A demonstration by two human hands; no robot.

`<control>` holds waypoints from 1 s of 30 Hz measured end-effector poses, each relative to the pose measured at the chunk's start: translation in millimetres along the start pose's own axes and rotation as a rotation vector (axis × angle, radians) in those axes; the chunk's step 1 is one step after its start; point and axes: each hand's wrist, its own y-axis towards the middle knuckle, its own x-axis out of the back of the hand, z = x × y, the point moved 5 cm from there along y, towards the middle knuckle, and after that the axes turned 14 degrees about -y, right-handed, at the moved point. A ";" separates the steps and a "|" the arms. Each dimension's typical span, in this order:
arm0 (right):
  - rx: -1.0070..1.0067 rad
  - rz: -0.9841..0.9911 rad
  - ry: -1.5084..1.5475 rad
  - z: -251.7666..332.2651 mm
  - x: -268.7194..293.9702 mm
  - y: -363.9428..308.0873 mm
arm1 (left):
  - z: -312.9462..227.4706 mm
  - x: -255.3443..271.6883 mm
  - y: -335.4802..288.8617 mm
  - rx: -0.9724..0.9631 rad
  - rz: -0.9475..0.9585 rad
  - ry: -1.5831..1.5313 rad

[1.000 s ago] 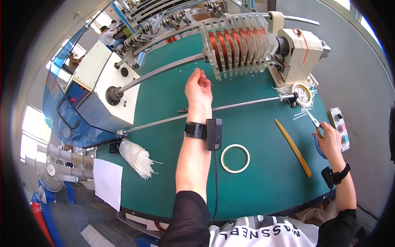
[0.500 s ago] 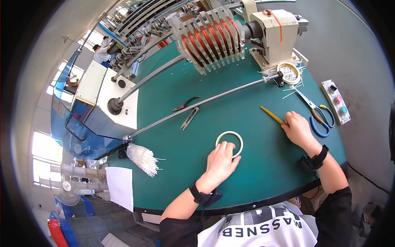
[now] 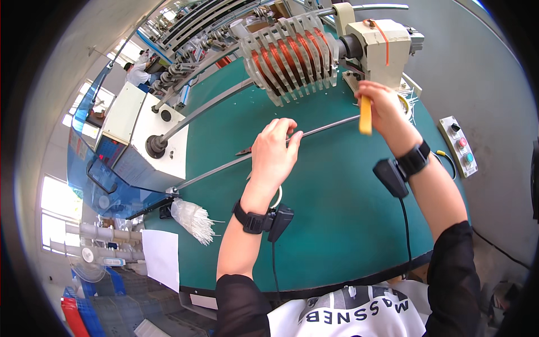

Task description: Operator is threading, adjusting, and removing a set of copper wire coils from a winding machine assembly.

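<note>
My right hand [image 3: 384, 112] is raised near the beige machine head, fingers closed round a flat yellow stick [image 3: 365, 115] whose end points down toward me. My left hand [image 3: 274, 149] hovers over the guide rod [image 3: 331, 124], nothing visible in it, thumb apart from slightly curled fingers. Beyond both hands is a winding former [image 3: 289, 59] with clear plates and copper-coloured wire coils between them. A white tape ring [image 3: 279, 196] lies on the green table, mostly covered by my left wrist. Dark-tipped pliers [image 3: 244, 151] show only partly beside that hand.
A beige drive unit [image 3: 384, 48] stands at the far right, a white machine box [image 3: 149, 135] at left. A control box [image 3: 459, 147] with knob and buttons sits at the right edge. A bag of white sticks [image 3: 193, 219] and a paper sheet [image 3: 161, 258] lie at left.
My left hand has left the tape ring and moved forward and left, toward the rod. My right hand has risen forward with the yellow stick, which now points toward me.
</note>
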 end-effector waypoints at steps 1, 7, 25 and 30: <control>0.045 -0.054 0.029 4.9 -7.4 21.0 | 4.1 1.2 5.5 0.002 -0.008 0.005; 0.272 -0.081 -0.127 63.7 -48.4 54.0 | 23.0 31.1 36.4 -0.049 -0.262 -0.001; 0.223 0.692 0.491 -11.1 -14.2 -55.0 | 57.2 -2.2 21.9 -0.288 0.002 0.184; 0.153 0.614 0.385 -23.5 -19.6 -58.1 | 125.4 33.3 44.0 0.177 -0.557 -0.773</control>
